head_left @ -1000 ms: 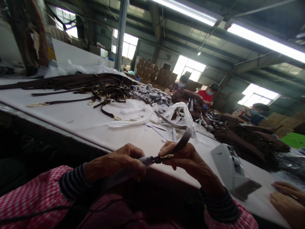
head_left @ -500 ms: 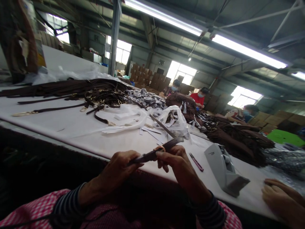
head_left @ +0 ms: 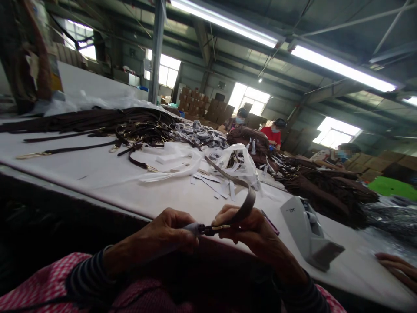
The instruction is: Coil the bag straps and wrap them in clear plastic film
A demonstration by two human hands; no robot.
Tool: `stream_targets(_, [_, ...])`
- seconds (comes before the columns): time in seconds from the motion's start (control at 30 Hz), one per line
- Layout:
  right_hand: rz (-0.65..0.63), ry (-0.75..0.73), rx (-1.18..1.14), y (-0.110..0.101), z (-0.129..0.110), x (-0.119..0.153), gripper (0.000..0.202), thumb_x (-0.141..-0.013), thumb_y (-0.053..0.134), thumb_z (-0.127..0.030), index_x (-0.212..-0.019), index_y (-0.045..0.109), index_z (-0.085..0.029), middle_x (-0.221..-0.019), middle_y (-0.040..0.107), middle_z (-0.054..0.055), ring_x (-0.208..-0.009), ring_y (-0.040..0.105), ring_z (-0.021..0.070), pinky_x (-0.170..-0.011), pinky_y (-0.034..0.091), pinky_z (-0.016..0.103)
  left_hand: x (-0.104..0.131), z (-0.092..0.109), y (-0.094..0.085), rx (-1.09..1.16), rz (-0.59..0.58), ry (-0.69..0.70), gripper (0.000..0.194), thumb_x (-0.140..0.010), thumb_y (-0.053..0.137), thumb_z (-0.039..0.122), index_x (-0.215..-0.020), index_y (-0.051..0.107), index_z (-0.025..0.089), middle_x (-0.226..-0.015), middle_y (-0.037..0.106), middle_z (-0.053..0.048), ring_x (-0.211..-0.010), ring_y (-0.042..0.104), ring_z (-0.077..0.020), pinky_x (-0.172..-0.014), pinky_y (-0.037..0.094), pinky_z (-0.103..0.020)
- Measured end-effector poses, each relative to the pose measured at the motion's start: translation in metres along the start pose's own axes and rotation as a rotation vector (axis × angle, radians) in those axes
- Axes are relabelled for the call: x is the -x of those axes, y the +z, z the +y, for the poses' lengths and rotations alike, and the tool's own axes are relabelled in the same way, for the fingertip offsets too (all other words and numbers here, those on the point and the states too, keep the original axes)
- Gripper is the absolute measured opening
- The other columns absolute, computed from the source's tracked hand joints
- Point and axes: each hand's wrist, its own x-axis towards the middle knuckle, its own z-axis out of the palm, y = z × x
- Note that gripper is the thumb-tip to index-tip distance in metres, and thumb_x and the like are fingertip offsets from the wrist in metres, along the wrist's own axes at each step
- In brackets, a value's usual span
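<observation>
A dark brown strap (head_left: 246, 204) with a gold-coloured metal fitting is held between my hands, above the table's near edge. My left hand (head_left: 172, 232) is closed, thumb on top, around the strap's grey-looking end. My right hand (head_left: 250, 228) pinches the strap by the metal fitting, just right of a short dark link. From there the strap loops up and runs away over the white table (head_left: 114, 187). Behind my right hand, partly hidden, lie small thread snips (head_left: 272, 222). A light grey tape dispenser (head_left: 306, 234) stands to the right.
Dark straps with gold clasps (head_left: 143, 130) are heaped at the back left. Grey rolled pieces, a white plastic bag (head_left: 239, 161) and paper strips (head_left: 211, 184) lie mid-table. Brown bags (head_left: 332, 191) pile up at right. A co-worker's hand (head_left: 397, 269) rests at the right edge; several people work behind.
My hands have turned the strap from a slant to nearly level, and its free part now arches higher. My right hand has shifted right and down. The co-worker's hand has moved right.
</observation>
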Motion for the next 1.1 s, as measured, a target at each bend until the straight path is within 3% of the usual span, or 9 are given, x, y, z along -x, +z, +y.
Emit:
stream_targets(0.23, [0.024,0.100,-0.096,0.007,0.011,-0.007,0.011,-0.082,0.083,-0.026,-0.090,0.084,-0.018,-0.080,0.071,0.003,-0.070,0.058,0.0139,-0.058,0.039,0.023,0.000,0.011,0.011,-0.128,0.019,0.021,0.021,-0.081,0.076,0.025,-0.099,0.080,0.014,-0.081,0.073,-0.002,-0.078,0.061,-0.0165,-0.073,0.044,-0.025])
stream_targets(0.37, [0.045,0.166,-0.139,0.016,0.022,-0.010,0.017,-0.086,0.077,-0.031,-0.086,0.082,-0.014,-0.070,0.068,0.003,-0.062,0.056,0.0130,-0.054,0.037,0.024,0.001,0.010,0.013,-0.180,0.022,0.043,0.019,-0.087,0.075,0.033,-0.095,0.077,0.016,-0.084,0.070,0.000,-0.078,0.058,-0.0154,-0.070,0.042,-0.024])
stream_targets(0.53, [0.172,0.093,-0.191,0.018,0.029,-0.020,0.029,-0.091,0.074,-0.042,-0.089,0.079,-0.013,-0.071,0.064,0.002,-0.055,0.047,0.0091,-0.047,0.031,0.022,-0.003,0.013,0.010,-0.242,0.039,0.069,0.029,-0.091,0.071,0.042,-0.089,0.076,0.013,-0.075,0.068,-0.001,-0.068,0.053,-0.0136,-0.063,0.039,-0.025])
stream_targets(0.63, [0.286,0.052,-0.241,0.013,0.026,-0.032,0.028,-0.093,0.074,-0.039,-0.079,0.072,-0.014,-0.059,0.050,-0.004,-0.049,0.033,0.0059,-0.045,0.023,0.022,-0.008,0.016,0.006,-0.166,0.044,0.039,0.032,-0.088,0.075,0.043,-0.094,0.076,0.012,-0.075,0.073,-0.005,-0.063,0.056,-0.0133,-0.060,0.039,-0.024])
stream_targets(0.7, [0.290,0.002,-0.233,0.010,0.021,-0.039,0.028,-0.093,0.074,-0.033,-0.073,0.068,-0.014,-0.055,0.044,-0.006,-0.049,0.032,0.0059,-0.046,0.022,0.023,-0.011,0.018,0.005,-0.061,0.039,0.036,0.034,-0.085,0.080,0.043,-0.097,0.076,0.012,-0.079,0.076,-0.007,-0.065,0.062,-0.0151,-0.061,0.043,-0.024])
stream_targets(0.8, [0.255,-0.077,-0.223,0.010,0.015,-0.045,0.022,-0.091,0.075,-0.030,-0.076,0.070,-0.014,-0.058,0.051,-0.004,-0.051,0.038,0.0070,-0.047,0.025,0.023,-0.014,0.024,0.006,0.087,0.013,0.027,0.034,-0.084,0.081,0.043,-0.098,0.076,0.013,-0.086,0.078,-0.010,-0.067,0.068,-0.0169,-0.062,0.049,-0.025])
stream_targets(0.97, [0.179,-0.046,-0.181,0.017,0.009,-0.046,0.019,-0.085,0.078,-0.031,-0.080,0.076,-0.013,-0.062,0.064,0.001,-0.053,0.048,0.0096,-0.047,0.030,0.023,-0.014,0.038,0.008,0.126,-0.018,0.022,0.037,-0.092,0.071,0.050,-0.096,0.076,0.014,-0.087,0.078,-0.012,-0.066,0.068,-0.0165,-0.060,0.049,-0.023])
stream_targets(1.03, [0.196,-0.043,-0.155,0.018,0.005,-0.045,0.020,-0.085,0.077,-0.031,-0.078,0.076,-0.013,-0.062,0.065,0.002,-0.053,0.049,0.0095,-0.047,0.031,0.023,-0.012,0.041,0.005,0.026,-0.035,0.049,0.038,-0.092,0.070,0.052,-0.100,0.076,0.016,-0.094,0.078,-0.011,-0.078,0.070,-0.0202,-0.068,0.053,-0.027])
stream_targets(1.1, [0.229,-0.049,-0.142,0.016,0.000,-0.044,0.019,-0.085,0.076,-0.030,-0.076,0.076,-0.013,-0.061,0.064,0.001,-0.051,0.048,0.0090,-0.047,0.031,0.023,-0.010,0.040,-0.001,-0.075,-0.085,0.094,0.040,-0.086,0.077,0.050,-0.113,0.076,0.020,-0.113,0.076,-0.011,-0.102,0.069,-0.0270,-0.083,0.054,-0.033])
